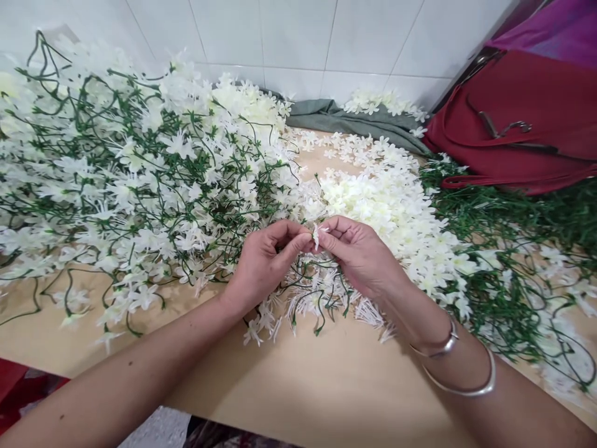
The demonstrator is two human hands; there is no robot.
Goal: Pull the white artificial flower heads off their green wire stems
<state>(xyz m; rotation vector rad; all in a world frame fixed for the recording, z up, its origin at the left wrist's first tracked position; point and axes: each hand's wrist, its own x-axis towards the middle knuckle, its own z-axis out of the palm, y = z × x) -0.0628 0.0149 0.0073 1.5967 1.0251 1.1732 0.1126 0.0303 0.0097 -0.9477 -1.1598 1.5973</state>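
Between my fingertips is a small white artificial flower (316, 236), pinched from both sides at the middle of the table. My left hand (270, 258) is closed, thumb against forefinger, at the flower's left side. From the right, my right hand (359, 252) pinches the flower's petal side. Beneath and in front of the hands lie white stamen bundles (305, 298) and green stems. A heap of loose white blossoms (368, 193) lies just beyond my right hand. To the left rises a large pile of white flowers on green stems (140, 180).
Green plastic stems (504, 298) with some white flowers cover the right side. A red bag (527, 118) stands at the back right, and a grey-green cloth (354, 121) lies along the tiled wall (298, 37). The wooden tabletop (321, 379) shows in front.
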